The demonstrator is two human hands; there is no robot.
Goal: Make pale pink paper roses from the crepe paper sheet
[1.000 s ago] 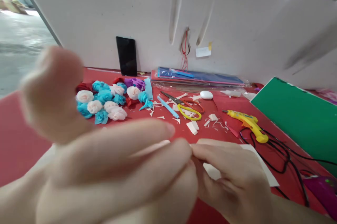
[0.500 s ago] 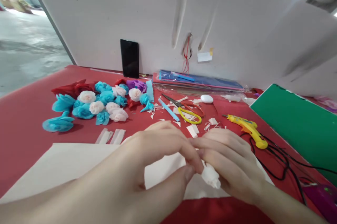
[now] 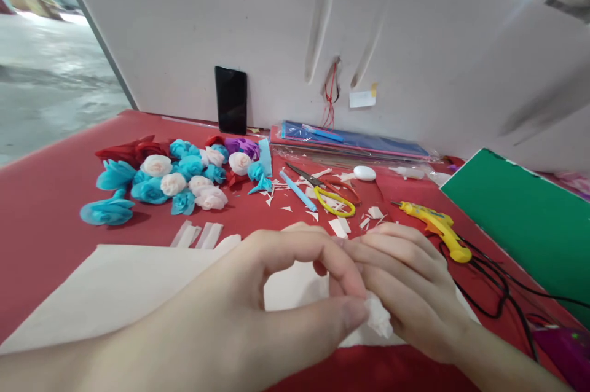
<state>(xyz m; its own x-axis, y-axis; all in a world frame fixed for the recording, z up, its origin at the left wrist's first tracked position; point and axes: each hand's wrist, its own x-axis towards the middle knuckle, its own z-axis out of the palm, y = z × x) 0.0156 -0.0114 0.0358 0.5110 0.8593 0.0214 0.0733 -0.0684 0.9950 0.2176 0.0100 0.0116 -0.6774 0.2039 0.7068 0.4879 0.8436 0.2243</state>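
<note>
Between my two hands is a small white crepe paper flower (image 3: 378, 316), its ruffled end pointing down toward me. The thumb and forefinger of my left hand (image 3: 295, 287) pinch its left side. From the right, the fingers of my right hand (image 3: 405, 281) are curled round it and hide most of it. Both hands hover over a white paper sheet (image 3: 138, 281) lying on the red tabletop. Two short white strips (image 3: 209, 235) lie just past the sheet's far edge.
Finished blue, white, red and purple paper flowers (image 3: 150, 189) are heaped at left. Scissors (image 3: 334, 200), a blue pen (image 3: 297, 189) and paper scraps lie in the middle. At right are a yellow glue gun (image 3: 436, 223), its black cord and a green board (image 3: 520, 226). A phone (image 3: 231, 100) leans on the wall.
My left thumb and forefinger have shifted right and closed in against the white flower, covering more of it. The view has moved slightly.
</note>
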